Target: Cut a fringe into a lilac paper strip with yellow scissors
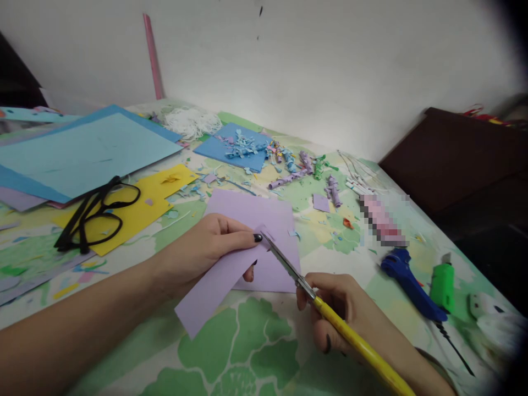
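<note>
A narrow purple paper strip (216, 290) is pinched near its upper end by my left hand (220, 242), between the thumb and fingers. My right hand (338, 308) is wrapped round scissors (291, 269) with a long yellow handle; their metal blades reach up to the strip's end, beside my left thumb. How far the blades are apart is too small to tell. Beneath both lies a larger purple sheet (276, 212), flat on the patterned tablecloth (243, 341). Part of the scissors' grip is hidden by my right fingers.
Black glasses (84, 225) rest on yellow paper (152, 206) at left, near blue sheets (94, 148). Behind are white strings (192, 122), curled paper pieces (305, 162) and scraps. A blue tool (412, 286) and green cutter (443, 289) lie at right.
</note>
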### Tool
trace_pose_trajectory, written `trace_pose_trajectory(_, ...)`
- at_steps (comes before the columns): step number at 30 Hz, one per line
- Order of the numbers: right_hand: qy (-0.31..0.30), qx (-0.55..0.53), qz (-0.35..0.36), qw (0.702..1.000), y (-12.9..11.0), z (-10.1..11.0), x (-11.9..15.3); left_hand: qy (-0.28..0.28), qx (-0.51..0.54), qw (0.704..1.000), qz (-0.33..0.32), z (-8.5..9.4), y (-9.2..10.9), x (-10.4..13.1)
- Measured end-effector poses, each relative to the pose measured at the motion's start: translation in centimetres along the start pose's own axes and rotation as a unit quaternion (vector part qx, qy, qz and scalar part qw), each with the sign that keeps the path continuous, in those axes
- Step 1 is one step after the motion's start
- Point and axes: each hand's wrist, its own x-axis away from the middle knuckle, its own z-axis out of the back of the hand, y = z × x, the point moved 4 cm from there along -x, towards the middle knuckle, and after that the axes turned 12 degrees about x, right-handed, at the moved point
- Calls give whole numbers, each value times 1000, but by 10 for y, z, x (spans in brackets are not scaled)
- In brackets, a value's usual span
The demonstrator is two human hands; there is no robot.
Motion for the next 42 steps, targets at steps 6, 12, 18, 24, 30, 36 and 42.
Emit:
trace_pose_trajectory(6,0,-7,-9,1000,0,0,0,0,-10,1000,-3,1,0,0)
trace_pose_trajectory(12,-1,-14,-21,1000,0,-1,-2,-3,-24,1000,-9,2,0,0)
trace_pose_trajectory(18,-4,-46,-32,998,0,-2,-2,-2,-23,1000,-9,2,0,0)
trace_pose_trajectory(24,5,-40,-40,998,2,-1,-3,0,-27,1000,-11,2,0,-1)
trace_pose_trajectory(30,2,-54,-38,998,3,-1,-1,-3,-8,1000,-5,1,0,1)
trace_pose_trajectory(36,-4,-45,-37,998,1,-1,-1,-5,11,1000,1,1,0,0)
trace_pose_trajectory(42,9,-25,-25,999,1,1,0,-23,24,999,11,0,-1,1)
